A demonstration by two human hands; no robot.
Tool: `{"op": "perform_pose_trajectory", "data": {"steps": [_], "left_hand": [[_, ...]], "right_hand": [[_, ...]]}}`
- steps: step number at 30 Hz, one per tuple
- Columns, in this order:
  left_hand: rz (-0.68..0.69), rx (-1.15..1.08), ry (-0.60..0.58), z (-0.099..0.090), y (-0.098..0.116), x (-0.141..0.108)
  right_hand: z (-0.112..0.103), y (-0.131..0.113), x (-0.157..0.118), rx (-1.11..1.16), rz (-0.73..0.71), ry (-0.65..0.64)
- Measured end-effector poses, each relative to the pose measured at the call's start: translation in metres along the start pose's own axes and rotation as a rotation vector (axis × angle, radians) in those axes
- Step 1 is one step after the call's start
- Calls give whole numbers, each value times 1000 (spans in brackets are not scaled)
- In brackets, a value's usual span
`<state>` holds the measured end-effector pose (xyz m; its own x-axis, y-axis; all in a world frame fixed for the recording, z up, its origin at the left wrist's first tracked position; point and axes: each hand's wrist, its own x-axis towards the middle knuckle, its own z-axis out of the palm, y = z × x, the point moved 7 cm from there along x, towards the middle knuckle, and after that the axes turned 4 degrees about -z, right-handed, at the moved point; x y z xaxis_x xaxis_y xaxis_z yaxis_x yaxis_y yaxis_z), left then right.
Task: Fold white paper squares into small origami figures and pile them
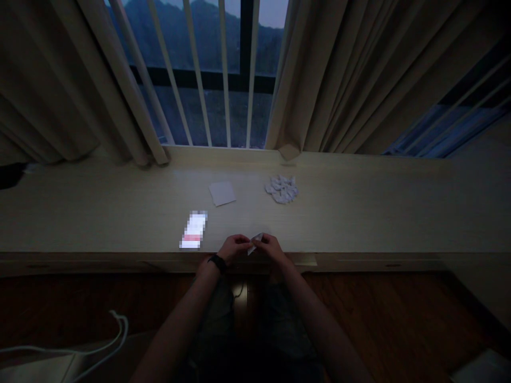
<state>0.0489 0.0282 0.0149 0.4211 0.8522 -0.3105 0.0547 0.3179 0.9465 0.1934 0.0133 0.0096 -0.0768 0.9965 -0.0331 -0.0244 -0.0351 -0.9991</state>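
Observation:
A small folded piece of white paper (254, 243) is pinched between my two hands, just above the table's front edge. My left hand (235, 247), with a dark watch (217, 263) at its wrist, grips the paper's left side. Closed on its right side is my right hand (270, 246). Beyond them lies a flat stack of white paper squares (222, 193). To the right of that sits a pile of small folded or crumpled white paper pieces (281, 189). The fine folds of the held paper are too small to make out.
Left of my hands, a lit phone (194, 230) with a blurred-out screen rests on the long pale table (371, 207). Curtains (331, 80) and a barred window stand behind. A white cable (120, 330) loops at lower left. Drawers run under the table edge.

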Motion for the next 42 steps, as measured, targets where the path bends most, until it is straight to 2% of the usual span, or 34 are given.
{"op": "perform_pose_trajectory", "data": {"steps": [5, 9, 14, 19, 24, 27, 31, 36, 40, 42], "left_hand": [[12, 40, 10, 0, 0, -1], [54, 117, 79, 2, -2, 2], [156, 316, 208, 3, 5, 2], [202, 454, 272, 5, 9, 2], [141, 349, 197, 6, 4, 6], [126, 391, 152, 8, 8, 5], [135, 512, 172, 9, 14, 3], [141, 526, 191, 10, 12, 4], [149, 495, 194, 11, 14, 3], [161, 494, 195, 12, 19, 0]], "right_hand": [[-4, 2, -1, -53, 25, 74], [-10, 7, 1, -233, 6, 160], [-7, 9, 5, -414, -8, 133], [-6, -5, 3, -583, -35, 161], [-3, -9, 1, -532, -69, 146], [0, -10, 1, -515, -68, 100], [1, -16, -1, -556, -61, 83], [0, -13, 0, -563, -46, 93], [-2, -6, 3, -426, -46, 91], [-1, -3, 1, -289, -12, 41]]}}
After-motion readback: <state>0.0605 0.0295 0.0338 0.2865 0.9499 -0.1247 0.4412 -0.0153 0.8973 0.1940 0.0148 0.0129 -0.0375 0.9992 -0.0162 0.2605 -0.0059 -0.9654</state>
